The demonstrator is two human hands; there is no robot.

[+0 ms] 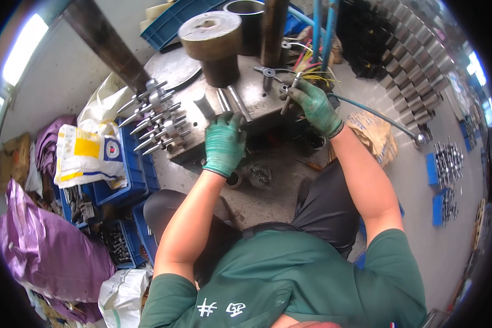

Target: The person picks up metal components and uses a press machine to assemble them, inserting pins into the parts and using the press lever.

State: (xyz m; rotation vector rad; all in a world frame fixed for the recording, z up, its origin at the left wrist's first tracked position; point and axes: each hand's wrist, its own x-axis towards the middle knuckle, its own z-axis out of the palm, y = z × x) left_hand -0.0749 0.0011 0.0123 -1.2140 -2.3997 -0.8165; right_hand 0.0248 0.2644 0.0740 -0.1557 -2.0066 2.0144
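Observation:
My right hand (313, 107), in a green glove, pinches a slim metal pin (291, 94) with a thicker part along it, over the right end of the metal press bed (262, 101). My left hand (224, 145), gloved alike, is at the bed's front edge with its fingers bent forward and slightly apart. Its fingertips reach the near ends of bare steel rods (224, 100); I see nothing held in it. A short grey cylinder (204, 106) stands just left of them. Crank-like parts with pins (161, 117) are piled at the bed's left end.
A heavy round press head (210, 33) stands at the bed's back between thick columns (273, 33). Blue hoses (317, 27) and thin coloured wires rise at the right. Blue crates (139, 158) and a purple sack (49, 246) lie left. Stacked metal cylinders (410, 71) are far right.

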